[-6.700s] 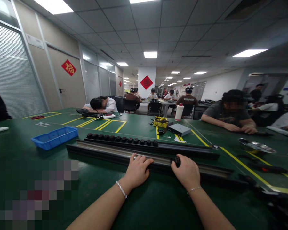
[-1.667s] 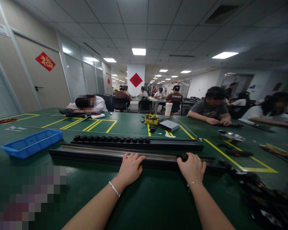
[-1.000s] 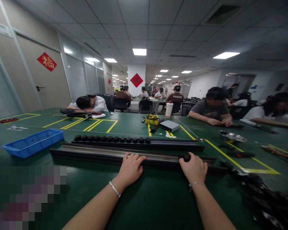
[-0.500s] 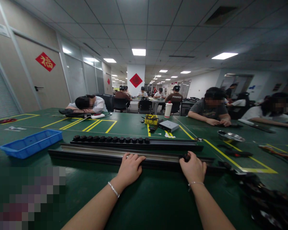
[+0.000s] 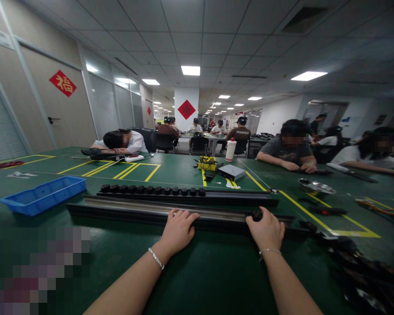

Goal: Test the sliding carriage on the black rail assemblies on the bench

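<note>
A long black rail (image 5: pixel 124 213) with a pale metal channel lies across the table in front of me. My left hand (image 5: pixel 180 228) rests over its middle, fingers curled across the near edge. Further right, my right hand (image 5: pixel 267 229) holds a small black round piece (image 5: pixel 256 215) at the channel, between thumb and fingers. Behind lies a second black rail (image 5: pixel 236 196), its left half lined with several black round pieces (image 5: pixel 157 190). The undersides of both hands' fingers are partly hidden.
A blue tray (image 5: pixel 42 195) stands at left. Dark parts (image 5: pixel 364 271) are heaped at right, near a metal bowl (image 5: pixel 316 187). Further back are a grey box (image 5: pixel 231 172), a yellow object with cables (image 5: pixel 207 163) and a bottle (image 5: pixel 230 150). Several people sit around the table.
My right hand has shifted very slightly to the right, still holding the black round piece at the rail. My left hand stays on the rail; the view has moved a little.
</note>
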